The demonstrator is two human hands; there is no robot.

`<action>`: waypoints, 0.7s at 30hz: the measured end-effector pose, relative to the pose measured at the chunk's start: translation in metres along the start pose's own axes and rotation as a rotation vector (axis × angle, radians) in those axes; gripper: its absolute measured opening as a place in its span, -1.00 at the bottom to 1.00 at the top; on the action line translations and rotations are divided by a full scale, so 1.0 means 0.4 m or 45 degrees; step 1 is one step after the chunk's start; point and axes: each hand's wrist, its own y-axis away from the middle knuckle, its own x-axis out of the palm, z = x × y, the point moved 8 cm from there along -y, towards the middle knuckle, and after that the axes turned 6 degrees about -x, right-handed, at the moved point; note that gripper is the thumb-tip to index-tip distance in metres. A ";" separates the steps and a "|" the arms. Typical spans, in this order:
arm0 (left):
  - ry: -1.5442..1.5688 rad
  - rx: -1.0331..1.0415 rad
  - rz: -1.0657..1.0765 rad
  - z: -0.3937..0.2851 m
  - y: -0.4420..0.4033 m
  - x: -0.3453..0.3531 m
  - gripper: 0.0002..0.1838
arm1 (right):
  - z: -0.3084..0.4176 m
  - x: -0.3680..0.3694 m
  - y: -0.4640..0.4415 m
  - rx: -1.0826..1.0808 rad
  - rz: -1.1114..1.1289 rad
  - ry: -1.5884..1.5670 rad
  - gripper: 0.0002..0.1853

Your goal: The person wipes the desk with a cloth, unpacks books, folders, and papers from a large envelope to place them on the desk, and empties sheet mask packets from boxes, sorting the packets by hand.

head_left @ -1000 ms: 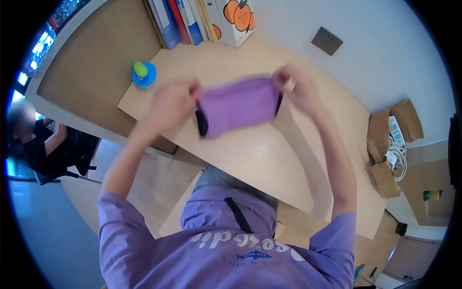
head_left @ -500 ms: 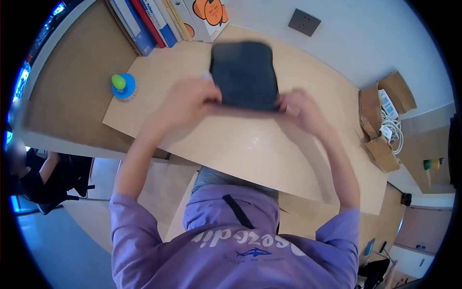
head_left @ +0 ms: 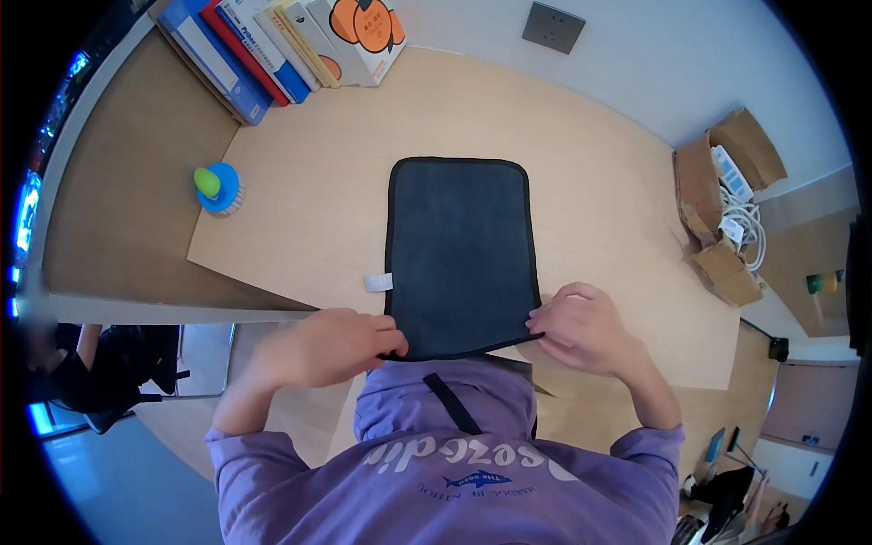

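The dark, black-edged mat (head_left: 461, 254) appears mostly flat.

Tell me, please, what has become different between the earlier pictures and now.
The mat, purple side showing at first, is now spread on the desk, dark face up, closer to the person. The left hand and right hand came back with it, holding its near corners. The brush and cardboard box stayed in place.

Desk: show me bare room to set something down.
Bare desktop lies left of the black mat, toward the scrub brush; right of it, toward the cardboard box; and beyond its far edge. Crowded: the far left, with a binder, books and an orange-print carton, and the near edge, where left hand and right hand hold the mat.
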 end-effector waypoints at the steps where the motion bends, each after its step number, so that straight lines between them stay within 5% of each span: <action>1: 0.093 0.082 -0.003 0.001 -0.009 -0.030 -0.83 | -0.001 -0.015 -0.009 -0.013 -0.043 0.019 -0.84; 7: 0.434 0.054 -0.450 0.120 -0.095 -0.270 -0.89 | -0.163 -0.080 -0.090 0.170 -0.456 0.099 -0.85; 10: -0.016 -0.221 -1.048 0.170 -0.144 -0.358 -0.89 | -0.309 -0.056 -0.157 0.470 -0.489 0.059 -0.82; 13: -0.543 -0.290 -1.178 0.197 -0.236 -0.354 -0.88 | -0.433 -0.002 -0.171 0.606 -0.456 0.072 -0.81; 18: 0.053 -0.347 -1.204 0.299 -0.252 -0.336 -0.84 | -0.473 0.012 -0.176 0.575 -0.499 0.001 -0.83; 21: -0.111 -0.386 -1.400 0.273 -0.219 -0.359 -0.83 | -0.472 0.009 -0.183 0.620 -0.412 0.042 -0.84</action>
